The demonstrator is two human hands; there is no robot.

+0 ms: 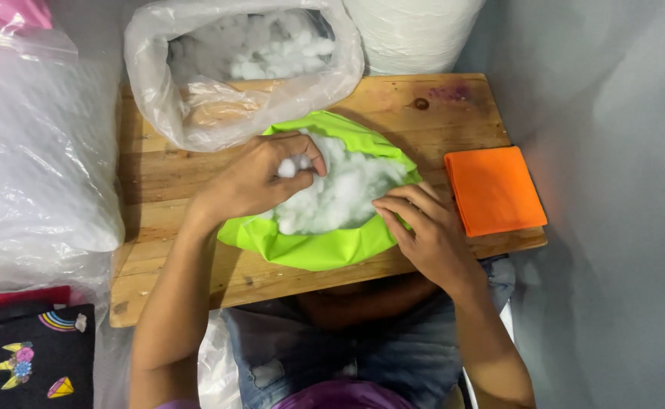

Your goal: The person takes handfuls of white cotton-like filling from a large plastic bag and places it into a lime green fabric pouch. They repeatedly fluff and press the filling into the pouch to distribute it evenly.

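Note:
A bright green fabric cover lies open on the small wooden table, filled with white fluffy stuffing. My left hand is pressed into the stuffing, fingers pinched on a small white tuft at the cover's upper left. My right hand holds the cover's right edge, fingers curled over the green rim beside the stuffing.
A clear plastic bag of white stuffing lies open at the table's back left. A folded orange cloth sits at the right end. Large plastic-wrapped bundles crowd the left; a black printed bag lies lower left. A white roll stands behind.

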